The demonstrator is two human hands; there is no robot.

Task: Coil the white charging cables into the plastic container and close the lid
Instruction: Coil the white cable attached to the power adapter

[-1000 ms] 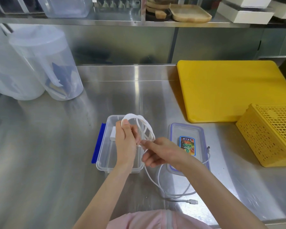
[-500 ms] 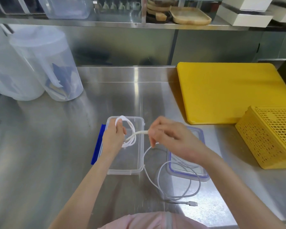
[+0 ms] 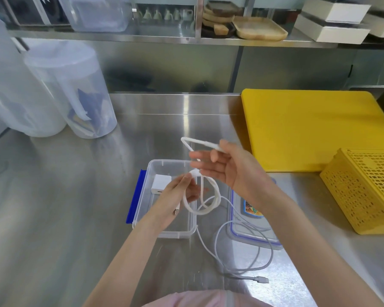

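A clear plastic container (image 3: 157, 232) sits on the steel counter with a white charger block (image 3: 161, 183) inside. My left hand (image 3: 177, 197) pinches a thick white cable (image 3: 211, 209) whose loops hang over the container's right side. My right hand (image 3: 228, 169) is raised above the container, holding a bent stretch of the same cable up and away. A thinner white cable (image 3: 242, 260) lies loosely looped on the counter, its plug near the front edge. The container's blue-rimmed lid (image 3: 253, 237) lies flat to the right, partly under my right arm.
A yellow cutting board (image 3: 308, 129) lies at the back right and a yellow perforated basket (image 3: 364, 189) stands at the right. Two translucent pitchers (image 3: 71, 91) stand at the back left. A blue strip (image 3: 134, 196) lies against the container's left side.
My right hand rose and pulled the cable up and back. The coil in my left hand loosened into hanging loops, and my left hand shifted, uncovering the charger block.
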